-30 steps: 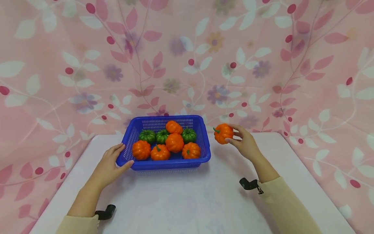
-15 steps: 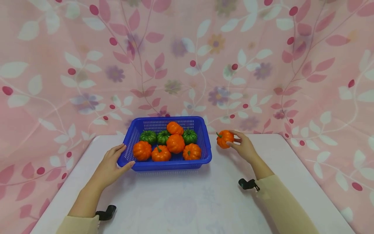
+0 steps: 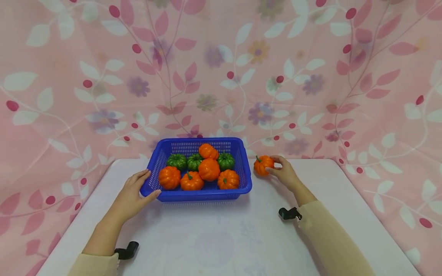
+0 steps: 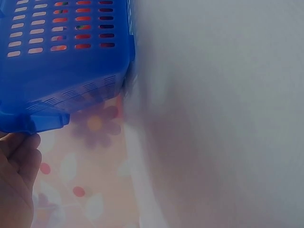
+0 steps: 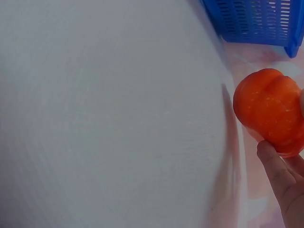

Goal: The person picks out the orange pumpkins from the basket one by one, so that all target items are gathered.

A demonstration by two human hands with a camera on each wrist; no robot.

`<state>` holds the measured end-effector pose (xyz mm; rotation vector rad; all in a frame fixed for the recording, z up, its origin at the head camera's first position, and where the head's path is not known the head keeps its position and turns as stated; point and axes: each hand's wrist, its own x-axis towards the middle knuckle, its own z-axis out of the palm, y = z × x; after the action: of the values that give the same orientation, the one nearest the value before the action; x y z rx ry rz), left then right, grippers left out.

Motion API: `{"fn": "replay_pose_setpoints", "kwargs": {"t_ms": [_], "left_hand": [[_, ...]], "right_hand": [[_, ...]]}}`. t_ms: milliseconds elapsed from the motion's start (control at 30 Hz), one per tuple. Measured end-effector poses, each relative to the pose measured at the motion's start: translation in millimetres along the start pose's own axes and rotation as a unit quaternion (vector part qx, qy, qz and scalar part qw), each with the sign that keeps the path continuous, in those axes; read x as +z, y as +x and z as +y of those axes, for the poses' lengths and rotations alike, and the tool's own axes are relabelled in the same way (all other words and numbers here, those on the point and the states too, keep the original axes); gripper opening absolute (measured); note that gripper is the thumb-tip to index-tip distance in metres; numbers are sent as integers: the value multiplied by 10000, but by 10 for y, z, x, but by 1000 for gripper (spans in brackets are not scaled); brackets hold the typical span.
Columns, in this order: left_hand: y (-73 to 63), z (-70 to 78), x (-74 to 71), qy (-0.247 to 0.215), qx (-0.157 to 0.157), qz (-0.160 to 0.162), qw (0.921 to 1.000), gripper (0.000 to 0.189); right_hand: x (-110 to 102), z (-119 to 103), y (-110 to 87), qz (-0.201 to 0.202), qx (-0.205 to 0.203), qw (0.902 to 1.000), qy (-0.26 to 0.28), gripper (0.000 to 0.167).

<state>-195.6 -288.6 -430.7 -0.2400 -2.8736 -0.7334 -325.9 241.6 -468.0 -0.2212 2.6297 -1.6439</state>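
Observation:
My right hand point(image 3: 284, 173) pinches a small orange pumpkin point(image 3: 262, 166) by its right side, between thumb and fingers, just right of a blue plastic basket point(image 3: 203, 196). Its green stem points up and left. In the right wrist view, the orange pumpkin point(image 5: 268, 107) hangs close over the white table, one finger along its underside. Across the basket's front left corner spreads my left hand point(image 3: 128, 198), fingertips at the left rim and thumb at the front rim. The left wrist view has those extended fingers point(image 4: 29, 164) touching the rim's edge. Inside the basket lie several orange pumpkins point(image 3: 208, 170) and green pumpkins point(image 3: 177, 162).
The white-covered table point(image 3: 214, 234) runs from the basket toward me. A pink floral cloth point(image 3: 221, 69) hangs right behind the basket and along both sides. Black wrist cameras point(image 3: 127, 251) are strapped at both cuffs.
My right hand has lowered the orange pumpkin toward the table and brought it slightly nearer the basket. The left hand keeps its place at the basket's corner.

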Motion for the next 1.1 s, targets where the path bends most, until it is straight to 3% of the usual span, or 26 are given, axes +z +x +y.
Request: {"fn": "replay_pose_setpoints", "kwargs": {"t_ms": [300, 700, 1100], "left_hand": [[-6, 5, -5, 11, 13, 59, 10000, 87], [-11, 3, -13, -6, 13, 115, 9999, 87], [8, -29, 24, -55, -10, 41, 10000, 88]], "right_hand": [[-11, 101, 36, -19, 172, 9998, 135, 63], [-94, 34, 3, -310, 463, 9982, 211, 64], [-88, 131, 53, -226, 762, 9968, 108, 61]]}}
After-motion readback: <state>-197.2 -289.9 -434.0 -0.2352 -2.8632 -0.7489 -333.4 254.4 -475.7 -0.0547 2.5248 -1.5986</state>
